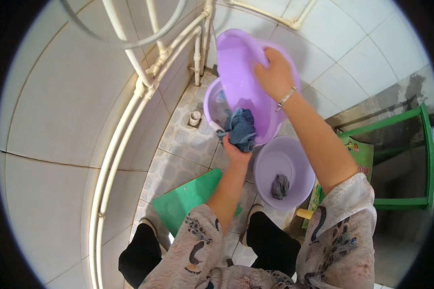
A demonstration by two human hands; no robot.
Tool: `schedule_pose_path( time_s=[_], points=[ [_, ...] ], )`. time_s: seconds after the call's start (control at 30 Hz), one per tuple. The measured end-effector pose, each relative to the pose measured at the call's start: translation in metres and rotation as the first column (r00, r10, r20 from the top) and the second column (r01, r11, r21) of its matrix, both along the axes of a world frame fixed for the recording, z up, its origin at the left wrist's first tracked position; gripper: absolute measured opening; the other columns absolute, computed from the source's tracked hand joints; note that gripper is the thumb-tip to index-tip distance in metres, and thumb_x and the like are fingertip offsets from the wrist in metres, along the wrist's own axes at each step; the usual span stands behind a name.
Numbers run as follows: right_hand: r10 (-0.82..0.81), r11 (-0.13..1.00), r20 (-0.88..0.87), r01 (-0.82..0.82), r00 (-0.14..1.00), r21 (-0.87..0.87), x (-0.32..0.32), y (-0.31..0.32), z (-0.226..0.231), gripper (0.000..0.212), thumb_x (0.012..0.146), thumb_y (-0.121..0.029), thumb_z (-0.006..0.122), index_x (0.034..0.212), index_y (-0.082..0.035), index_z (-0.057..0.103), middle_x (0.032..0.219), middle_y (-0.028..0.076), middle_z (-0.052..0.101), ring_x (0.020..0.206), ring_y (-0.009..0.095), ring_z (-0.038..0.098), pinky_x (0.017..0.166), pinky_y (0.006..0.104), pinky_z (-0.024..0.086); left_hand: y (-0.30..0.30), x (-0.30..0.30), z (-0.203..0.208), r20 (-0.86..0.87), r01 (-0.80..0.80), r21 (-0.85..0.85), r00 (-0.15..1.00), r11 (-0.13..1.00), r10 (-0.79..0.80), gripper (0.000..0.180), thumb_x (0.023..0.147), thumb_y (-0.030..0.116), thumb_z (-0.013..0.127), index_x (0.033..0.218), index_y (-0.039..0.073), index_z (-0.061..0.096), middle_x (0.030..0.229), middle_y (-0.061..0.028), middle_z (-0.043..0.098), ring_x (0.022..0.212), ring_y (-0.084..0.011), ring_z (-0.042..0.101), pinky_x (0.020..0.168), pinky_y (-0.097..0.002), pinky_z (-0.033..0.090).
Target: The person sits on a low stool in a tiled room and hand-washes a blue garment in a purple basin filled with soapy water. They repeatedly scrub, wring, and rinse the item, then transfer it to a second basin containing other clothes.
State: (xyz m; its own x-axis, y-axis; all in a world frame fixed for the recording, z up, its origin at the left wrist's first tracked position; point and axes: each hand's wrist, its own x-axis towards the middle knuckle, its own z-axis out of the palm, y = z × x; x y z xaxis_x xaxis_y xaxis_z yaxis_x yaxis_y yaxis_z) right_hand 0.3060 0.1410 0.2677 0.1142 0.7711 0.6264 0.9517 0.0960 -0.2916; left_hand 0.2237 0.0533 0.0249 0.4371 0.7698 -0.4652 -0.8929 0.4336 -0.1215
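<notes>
My right hand (276, 72) grips the rim of a purple plastic basin (238, 62), which is tipped up on its side. Bunched wet-looking blue cloth (241, 127) lies at the lower edge of that basin, and my left hand (236, 150) is closed around it from below. Under the tilted basin stands another purple basin (208, 103) with water and some suds in it, partly covered. Closer to me, a lighter purple basin (270, 168) holds a small dark grey cloth (280, 187).
White pipes (115, 154) run along the tiled wall at left, and a grey hose (130, 44) hangs above. A green board (185, 198) lies on the tiled floor by my feet. At right stands a green-framed rack (393, 125). A floor drain fitting (195, 117) sits near the left wall.
</notes>
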Motion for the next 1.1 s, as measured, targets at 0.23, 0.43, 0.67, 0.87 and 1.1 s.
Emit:
schedule_pose_path(
  time_s=[0.23,0.43,0.67,0.87,1.1],
  points=[
    [-0.472,0.871,-0.62,0.223,0.626,-0.438,0.131,-0.15,-0.078,0.032,0.069,-0.016,0.063,0.096,0.002,0.064,0.079,0.012,0.067,0.068,0.02,0.063,0.062,0.0327,0.05,0.022,-0.051,0.064,-0.337,-0.021,0.228,0.936,0.974,0.099,0.045,0.084,0.032,0.052,0.12,0.005,0.048,0.115,-0.0112,0.055,0.101,-0.0278,0.056,0.088,-0.0414,0.046],
    [-0.536,0.795,-0.842,0.304,-0.055,-0.525,0.074,-0.248,-0.157,0.025,0.067,-0.011,0.063,0.088,0.002,0.06,0.073,0.011,0.061,0.06,0.02,0.058,0.052,0.0326,0.047,0.009,-0.067,0.139,-0.811,0.5,0.583,0.319,0.641,0.49,0.064,0.081,0.031,0.066,0.128,-0.003,0.038,0.123,-0.016,0.046,0.112,-0.026,0.046,0.098,-0.0369,0.035],
    [-0.411,0.86,-0.861,0.187,-0.3,-0.475,0.066,-0.279,-0.155,0.021,0.067,-0.003,0.059,0.087,-0.001,0.057,0.071,0.005,0.055,0.056,0.017,0.052,0.046,0.03,0.043,-0.011,-0.091,0.1,-0.959,0.632,0.187,0.282,0.752,0.002,0.057,0.077,0.014,0.065,0.126,0.002,0.038,0.117,-0.0151,0.051,0.107,-0.0299,0.051,0.092,-0.0429,0.043],
    [-0.14,0.99,-0.939,-0.076,-0.313,-0.122,0.137,-0.301,-0.173,0.032,0.083,-0.028,0.062,0.104,-0.006,0.053,0.096,0.008,0.061,0.085,0.018,0.062,0.068,0.0274,0.05,-0.023,-0.063,0.045,-0.733,0.584,-0.051,0.529,0.81,-0.427,0.037,0.075,0.002,0.053,0.112,-0.003,0.045,0.103,-0.0129,0.056,0.093,-0.0286,0.057,0.084,-0.0429,0.051],
    [-0.821,0.213,-0.091,0.154,0.564,-0.965,0.16,-0.357,-0.377,0.081,0.076,-0.029,0.07,0.14,-0.019,0.022,0.137,0.021,0.036,0.123,0.036,0.041,0.094,0.0417,0.041,-0.012,-0.075,0.047,-0.734,0.407,-0.123,0.576,0.905,-0.359,0.04,0.073,-0.003,0.052,0.112,-0.001,0.044,0.104,-0.0136,0.053,0.096,-0.0287,0.056,0.085,-0.0469,0.05]
  ],
)
